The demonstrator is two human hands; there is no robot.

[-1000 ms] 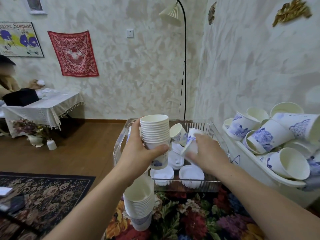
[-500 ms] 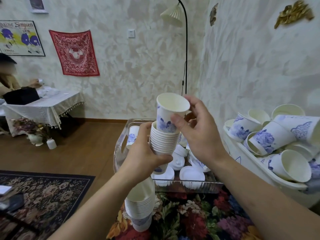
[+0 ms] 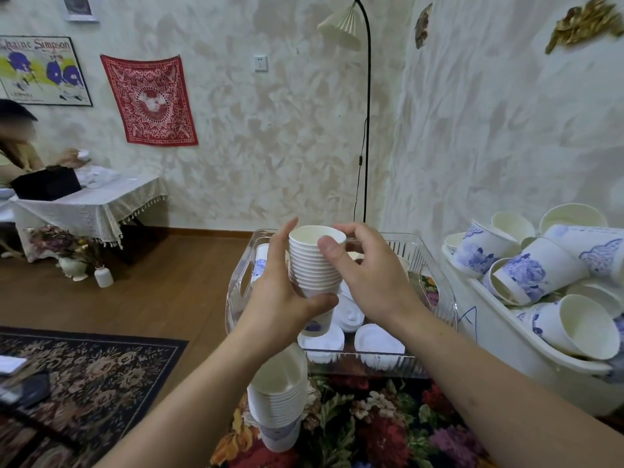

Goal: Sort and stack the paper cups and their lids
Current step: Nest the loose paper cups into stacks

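My left hand (image 3: 283,298) grips a stack of paper cups (image 3: 315,265) upright above the clear tray (image 3: 439,292), thumb curled across its lower part. My right hand (image 3: 368,278) pinches the rim of the top cup, thumb in front. White lids (image 3: 378,339) lie in the tray, a second stack (image 3: 278,396) stands below my left wrist, and loose cups (image 3: 540,271) fill the white bin (image 3: 526,376) to my right.

Illumination: soft, moderate indoor light, even across the textured walls; source not identifiable. Floor lamp (image 3: 341,27) appears unlit. Shadows faint and diffuse. No strong glare. Wide-angle distortion bends the lamp pole and stretches the frame edges. Overall sharpness mediocre; far left corner deliberately blurred over a seated person (image 3: 17,140).
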